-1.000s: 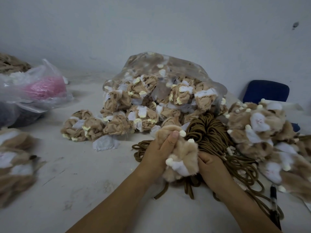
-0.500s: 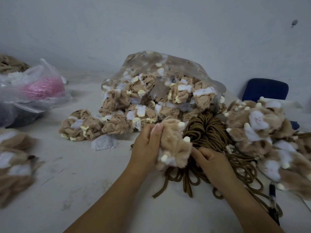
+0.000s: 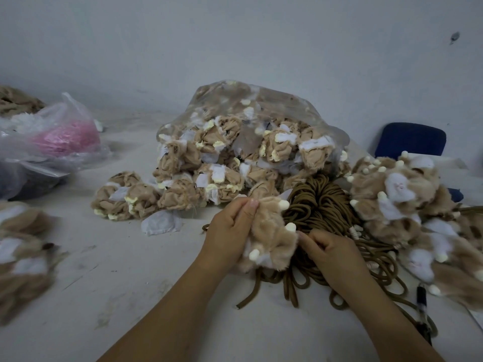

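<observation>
The tan plush piece (image 3: 269, 236) sits higher and further from the person than it did a second ago. Then it was bundled low between both palms; now it is drawn out upright just above the desk (image 3: 125, 288), over the near edge of the coil of brown cord (image 3: 320, 205). The left hand (image 3: 230, 232) has gone from wrapping the piece, thumb laid over its top, to a narrow grip, with thumb and fingers nipping the fur at its upper left corner. The right hand (image 3: 333, 254), which was tucked under and behind the piece, has come out to the side. Its grip is narrow too, fingertips closed on the lower right edge of the fur, though I cannot tell whether a strand of cord is caught in with it. Cream nubs show along the piece's right side and at its bottom, beside a white patch. To my eye the squeezing is over and the piece is being pulled into shape and looked over, so it seems close to joining the pile of fluffy pieces (image 3: 392, 202) on the right. Behind, the clear bag (image 3: 251, 137) of crumpled ones has not moved, and plenty wait inside it and spilled at its left side, so the work looks to have a long way to run.
</observation>
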`<state>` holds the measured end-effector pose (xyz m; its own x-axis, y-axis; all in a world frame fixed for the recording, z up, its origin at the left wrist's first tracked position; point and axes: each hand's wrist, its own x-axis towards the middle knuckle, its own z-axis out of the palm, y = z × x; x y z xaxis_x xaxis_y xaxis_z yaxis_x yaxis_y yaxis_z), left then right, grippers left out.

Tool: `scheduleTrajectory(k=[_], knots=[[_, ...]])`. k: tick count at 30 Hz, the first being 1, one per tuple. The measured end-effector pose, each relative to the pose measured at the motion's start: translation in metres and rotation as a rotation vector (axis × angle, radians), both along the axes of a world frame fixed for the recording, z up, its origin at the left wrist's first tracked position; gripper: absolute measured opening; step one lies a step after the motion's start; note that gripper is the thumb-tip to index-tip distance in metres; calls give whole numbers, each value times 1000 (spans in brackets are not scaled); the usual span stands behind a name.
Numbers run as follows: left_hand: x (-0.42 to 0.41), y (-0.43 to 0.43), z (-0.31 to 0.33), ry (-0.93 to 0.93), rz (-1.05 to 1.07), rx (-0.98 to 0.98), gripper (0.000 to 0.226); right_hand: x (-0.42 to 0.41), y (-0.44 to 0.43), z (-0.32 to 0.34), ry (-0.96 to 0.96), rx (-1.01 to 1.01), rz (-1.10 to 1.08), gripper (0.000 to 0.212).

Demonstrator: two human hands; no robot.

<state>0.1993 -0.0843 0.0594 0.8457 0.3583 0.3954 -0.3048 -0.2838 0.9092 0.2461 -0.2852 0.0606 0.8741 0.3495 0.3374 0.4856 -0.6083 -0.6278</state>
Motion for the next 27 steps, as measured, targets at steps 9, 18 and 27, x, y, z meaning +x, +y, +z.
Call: scheduleTrajectory(k=[9,18,27], knots=[[-1,-12,3,22,-131,-196,34,-6,13,-9,228,213,67,34],[-7,-19,9,70,-188,-174,32,-7,15,-9,239,221,49,33],[-7,-5,11,12,-151,-331,43,-5,4,4,17,55,-30,66]])
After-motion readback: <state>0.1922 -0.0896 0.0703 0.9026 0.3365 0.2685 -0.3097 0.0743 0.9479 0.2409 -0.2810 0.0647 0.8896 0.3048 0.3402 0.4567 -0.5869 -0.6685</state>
